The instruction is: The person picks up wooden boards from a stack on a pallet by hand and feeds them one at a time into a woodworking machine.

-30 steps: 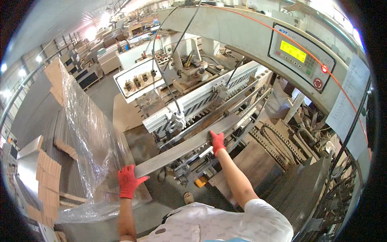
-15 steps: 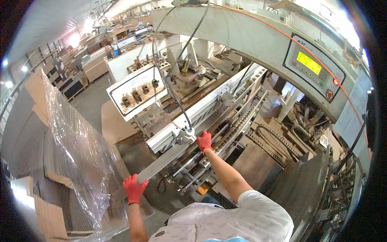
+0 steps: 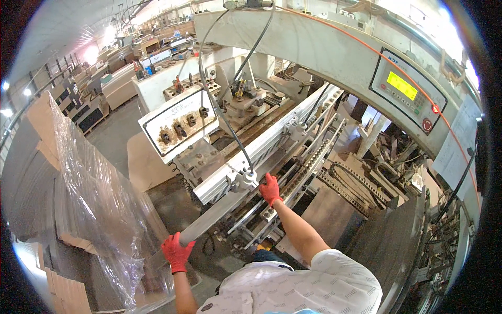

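In apparent alignment, the left hand [image 3: 178, 252] pinches the end of the board [image 3: 213, 215], the right hand [image 3: 270, 190] has an indeterminable grip, and the next move likely requires level support.

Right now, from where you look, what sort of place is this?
Probably a woodworking or panel workshop: a large machine with a control panel, stacked boards and clear plastic film suggest it.

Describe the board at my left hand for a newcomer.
Find the big pale beam with the yellow screen; below it, a silver rail slants down leftward. From under its lower end runs the narrow grey board. Unlike the film-wrapped stack farther left, it's one bare strip reaching the red-gloved left hand.
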The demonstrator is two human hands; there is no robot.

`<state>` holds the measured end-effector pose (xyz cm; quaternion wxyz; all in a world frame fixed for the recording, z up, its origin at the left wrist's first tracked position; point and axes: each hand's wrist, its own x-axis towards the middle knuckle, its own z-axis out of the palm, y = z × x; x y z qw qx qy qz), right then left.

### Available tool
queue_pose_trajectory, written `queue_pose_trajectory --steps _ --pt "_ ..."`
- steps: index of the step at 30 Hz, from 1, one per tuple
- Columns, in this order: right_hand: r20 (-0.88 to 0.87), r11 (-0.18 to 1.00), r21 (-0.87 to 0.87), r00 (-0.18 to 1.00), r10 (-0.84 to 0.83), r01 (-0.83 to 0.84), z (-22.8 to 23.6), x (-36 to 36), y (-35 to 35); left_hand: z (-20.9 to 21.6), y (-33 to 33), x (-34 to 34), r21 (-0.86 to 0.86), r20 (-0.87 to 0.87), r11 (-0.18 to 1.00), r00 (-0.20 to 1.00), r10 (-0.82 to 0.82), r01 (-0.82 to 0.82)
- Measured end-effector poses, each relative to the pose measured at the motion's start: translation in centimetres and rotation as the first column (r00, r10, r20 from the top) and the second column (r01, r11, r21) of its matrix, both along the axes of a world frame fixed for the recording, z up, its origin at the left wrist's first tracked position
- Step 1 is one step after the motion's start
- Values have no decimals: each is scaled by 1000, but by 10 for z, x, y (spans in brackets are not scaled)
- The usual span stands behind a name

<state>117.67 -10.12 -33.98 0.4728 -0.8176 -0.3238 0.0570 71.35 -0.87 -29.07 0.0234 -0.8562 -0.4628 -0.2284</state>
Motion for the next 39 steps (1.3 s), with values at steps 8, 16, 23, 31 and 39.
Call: queue_pose_trajectory --steps 8,16,23,31,39 --pt "202 926 275 957 206 -257 -1 16 -20 19 -5 11 -84 -44 996 999 19 -22" --pt "354 995 83 935 23 -56 36 -15 -108 25 -11 39 56 -51 998 998 43 -40" --pt "299 983 168 954 18 -72 19 -19 -90 28 -14 17 57 -68 997 996 50 -47" --pt "369 984 178 928 -49 -18 11 -5 -95 9 -8 30 123 -9 992 1000 15 -14" --pt "316 977 215 947 -59 -11 22 -15 -99 8 -6 26 96 0 995 1000 -23 23"
